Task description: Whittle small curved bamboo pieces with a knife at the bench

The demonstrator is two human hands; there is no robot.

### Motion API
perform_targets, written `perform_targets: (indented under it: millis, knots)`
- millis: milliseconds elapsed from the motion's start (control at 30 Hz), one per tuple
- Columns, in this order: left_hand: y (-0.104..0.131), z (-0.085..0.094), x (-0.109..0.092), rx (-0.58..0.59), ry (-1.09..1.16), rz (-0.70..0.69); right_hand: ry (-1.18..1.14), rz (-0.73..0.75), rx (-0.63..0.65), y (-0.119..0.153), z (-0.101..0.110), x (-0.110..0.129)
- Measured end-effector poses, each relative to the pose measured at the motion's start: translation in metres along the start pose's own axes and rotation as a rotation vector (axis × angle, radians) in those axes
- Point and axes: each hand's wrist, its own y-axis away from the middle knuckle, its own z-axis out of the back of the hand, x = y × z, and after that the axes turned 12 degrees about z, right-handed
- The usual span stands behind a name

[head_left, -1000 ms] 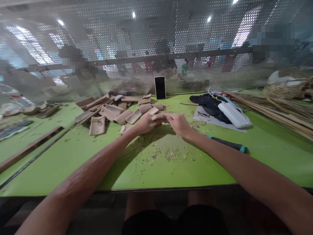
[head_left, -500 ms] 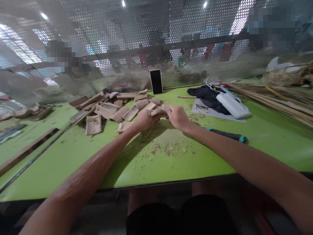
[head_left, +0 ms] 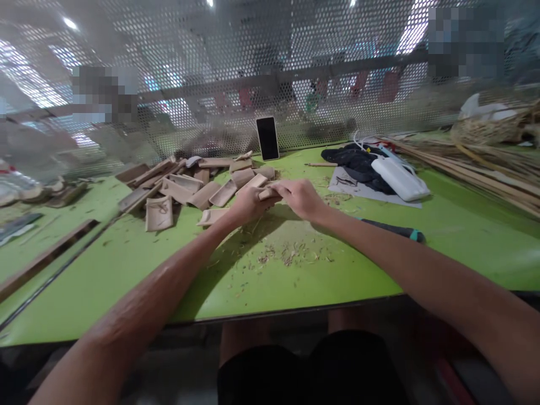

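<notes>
A short curved bamboo piece (head_left: 265, 194) is held in my left hand (head_left: 247, 205), whose fingers are wrapped round it above the table. My right hand (head_left: 302, 198) is closed, with thumb and fingers pinched at the right end of that piece. What lies under those right fingers is mostly hidden; a pale edge beside the thumb is too small to name. Fine shavings (head_left: 291, 253) lie on the green table (head_left: 202, 298) below both hands. Left of my left hand is a heap of cut bamboo pieces (head_left: 202, 196).
A phone (head_left: 268, 138) leans upright against the perforated metal screen (head_left: 202, 124). At the right are black gloves (head_left: 358, 166), a white power bank (head_left: 400, 179), long bamboo strips (head_left: 468, 179) and a dark-handled tool (head_left: 394, 228). A wooden bar (head_left: 50, 256) lies at the left.
My right hand has shifted slightly left along the bamboo piece, its fingers now lower and closer to my left hand. The whole view has moved a little.
</notes>
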Motion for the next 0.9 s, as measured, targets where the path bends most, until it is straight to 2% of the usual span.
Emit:
perform_targets:
  millis: [67,200,333,467,533,667,800,900]
  knots:
    - [-0.001,-0.001,0.002,0.008,0.013,-0.013,-0.002,0.028,0.027,0.001,-0.002,0.004]
    - [-0.003,0.000,0.003,-0.002,0.073,0.009,0.005,0.112,-0.027,0.004,-0.004,0.008]
    - [-0.004,0.002,0.004,0.038,0.076,0.005,0.018,0.095,-0.039,0.004,-0.009,0.009]
    - [-0.006,0.001,0.007,-0.027,-0.010,-0.002,-0.035,0.241,-0.081,0.003,-0.015,0.008]
    - [-0.006,0.001,0.006,-0.038,0.003,-0.016,-0.040,0.226,-0.086,0.003,-0.017,0.005]
    - [-0.005,0.000,0.007,0.019,0.052,-0.006,-0.019,0.092,-0.113,0.003,-0.017,0.004]
    - [-0.011,-0.002,0.015,-0.045,-0.033,-0.082,-0.096,0.264,-0.105,0.001,-0.014,0.016]
    - [-0.015,-0.004,0.020,-0.036,-0.052,-0.098,-0.127,0.263,-0.129,-0.002,-0.011,0.019]
